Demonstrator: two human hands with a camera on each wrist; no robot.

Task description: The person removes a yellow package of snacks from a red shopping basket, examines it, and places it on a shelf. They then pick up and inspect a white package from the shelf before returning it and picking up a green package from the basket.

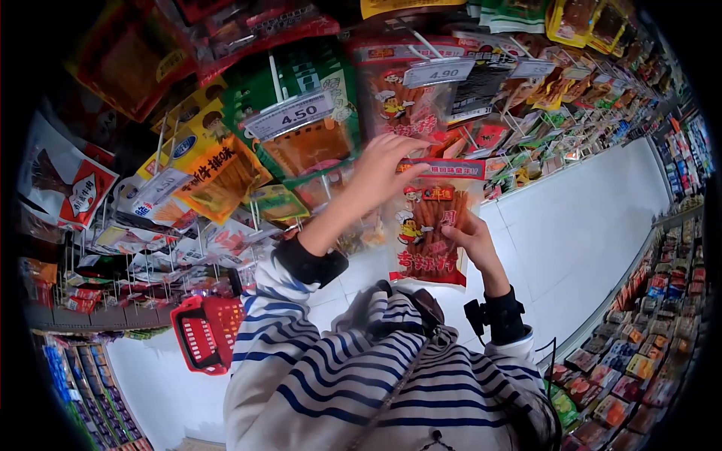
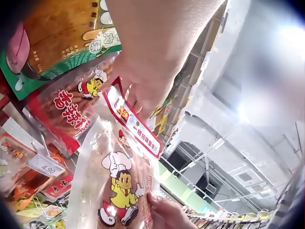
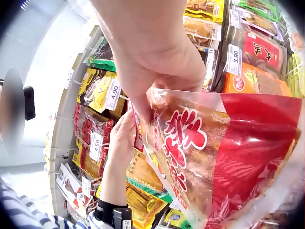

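Note:
A clear and red snack packet (image 1: 432, 225) with a cartoon chef on it is held up in front of a peg rack. My left hand (image 1: 387, 169) pinches its red header strip at the top. My right hand (image 1: 468, 237) grips its lower right edge. In the left wrist view the left hand (image 2: 147, 81) pinches the packet (image 2: 119, 181) by its top, and the right hand's fingers (image 2: 164, 212) show below. The right wrist view has the right hand (image 3: 157, 67) gripping the packet (image 3: 214, 157), with the left hand (image 3: 121, 136) beyond it.
Several hanging snack packets fill the pegs, with price tags 4.50 (image 1: 289, 114) and 4.90 (image 1: 438, 72). A red shopping basket (image 1: 207, 331) hangs at my left arm. A white aisle floor (image 1: 571, 218) runs past stocked shelves (image 1: 639, 331) on the right.

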